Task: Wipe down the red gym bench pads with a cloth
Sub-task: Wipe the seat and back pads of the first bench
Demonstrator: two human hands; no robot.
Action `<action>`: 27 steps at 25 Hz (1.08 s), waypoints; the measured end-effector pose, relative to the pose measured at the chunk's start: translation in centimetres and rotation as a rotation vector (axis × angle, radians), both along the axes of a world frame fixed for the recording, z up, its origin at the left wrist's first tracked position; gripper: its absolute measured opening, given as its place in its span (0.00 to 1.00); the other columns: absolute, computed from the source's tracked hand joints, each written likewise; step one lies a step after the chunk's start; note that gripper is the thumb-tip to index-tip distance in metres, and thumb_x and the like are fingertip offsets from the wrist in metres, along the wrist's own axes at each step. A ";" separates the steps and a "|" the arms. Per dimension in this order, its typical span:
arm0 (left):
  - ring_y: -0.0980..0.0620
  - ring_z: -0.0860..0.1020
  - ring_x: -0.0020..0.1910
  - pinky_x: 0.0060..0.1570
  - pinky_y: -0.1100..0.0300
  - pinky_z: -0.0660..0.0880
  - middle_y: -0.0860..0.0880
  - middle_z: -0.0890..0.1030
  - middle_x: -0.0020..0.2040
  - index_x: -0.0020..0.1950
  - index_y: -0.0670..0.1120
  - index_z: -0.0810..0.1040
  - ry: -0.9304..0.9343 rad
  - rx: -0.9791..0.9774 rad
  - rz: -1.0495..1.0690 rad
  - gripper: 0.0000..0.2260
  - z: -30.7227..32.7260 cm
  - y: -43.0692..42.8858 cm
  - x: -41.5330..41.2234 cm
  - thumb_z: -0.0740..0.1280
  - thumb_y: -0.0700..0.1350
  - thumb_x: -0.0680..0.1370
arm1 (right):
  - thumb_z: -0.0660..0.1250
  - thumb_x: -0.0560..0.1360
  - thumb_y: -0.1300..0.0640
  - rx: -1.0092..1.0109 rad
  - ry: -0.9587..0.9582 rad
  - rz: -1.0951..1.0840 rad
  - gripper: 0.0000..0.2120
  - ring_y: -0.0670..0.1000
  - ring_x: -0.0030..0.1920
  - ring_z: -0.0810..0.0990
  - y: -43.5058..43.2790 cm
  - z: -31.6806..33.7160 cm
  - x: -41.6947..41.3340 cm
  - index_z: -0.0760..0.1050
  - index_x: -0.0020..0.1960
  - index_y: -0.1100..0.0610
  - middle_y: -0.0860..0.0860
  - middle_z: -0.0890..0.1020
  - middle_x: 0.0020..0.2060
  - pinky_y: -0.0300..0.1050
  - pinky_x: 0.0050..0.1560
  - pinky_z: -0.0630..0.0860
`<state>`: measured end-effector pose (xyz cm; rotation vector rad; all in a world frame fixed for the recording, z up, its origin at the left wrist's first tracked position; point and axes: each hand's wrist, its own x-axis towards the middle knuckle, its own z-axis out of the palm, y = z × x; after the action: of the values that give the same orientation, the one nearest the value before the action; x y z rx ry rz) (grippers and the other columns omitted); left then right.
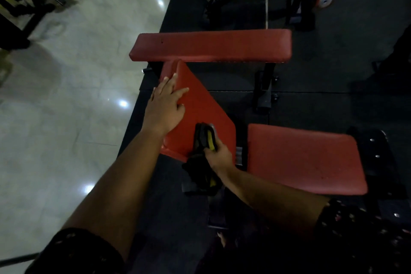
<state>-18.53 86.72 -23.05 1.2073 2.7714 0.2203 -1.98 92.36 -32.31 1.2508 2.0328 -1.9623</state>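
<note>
Right hand (216, 155) grasps a black-and-yellow cloth (203, 138), whose upper end is pressed against the lower part of the tilted back pad (206, 109). Left hand (165, 107) lies flat on the pad's upper left edge, fingers straight, gripping nothing. Seat pad (304, 160) sits just to the right, with a flat bench (211, 45) beyond.

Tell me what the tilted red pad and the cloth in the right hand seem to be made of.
The tilted red pad: likely vinyl or faux leather over padding; smooth, faint sheen, rounded edges. The cloth: soft dark fabric with yellow patches, bunched in the right hand and drooping limply; the weave is too dark to tell.
</note>
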 end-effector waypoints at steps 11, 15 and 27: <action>0.50 0.48 0.79 0.74 0.42 0.57 0.54 0.52 0.80 0.71 0.56 0.72 0.045 -0.004 0.002 0.21 -0.2 0.0 -0.5 0.63 0.46 0.77 | 0.63 0.76 0.58 0.145 0.109 0.061 0.28 0.57 0.56 0.79 11.4 1.0 -12.1 0.64 0.75 0.46 0.57 0.80 0.58 0.48 0.58 0.76; 0.51 0.48 0.79 0.74 0.44 0.57 0.55 0.52 0.80 0.70 0.56 0.72 0.038 -0.003 0.007 0.21 0.0 0.1 -0.2 0.62 0.46 0.77 | 0.63 0.76 0.58 -0.054 0.052 0.045 0.23 0.57 0.55 0.79 13.8 -1.7 -13.6 0.69 0.72 0.52 0.57 0.80 0.58 0.52 0.60 0.76; 0.49 0.49 0.79 0.75 0.42 0.56 0.52 0.55 0.80 0.72 0.56 0.70 0.039 0.005 -0.007 0.22 -0.2 0.3 0.0 0.63 0.44 0.78 | 0.66 0.76 0.66 -0.300 0.094 0.032 0.36 0.49 0.43 0.80 0.3 -2.8 -1.1 0.54 0.77 0.47 0.61 0.77 0.57 0.37 0.39 0.76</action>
<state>-18.57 87.04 -23.20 1.2349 2.8010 0.2060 -3.12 92.67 -35.09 1.0727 1.6966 -2.2439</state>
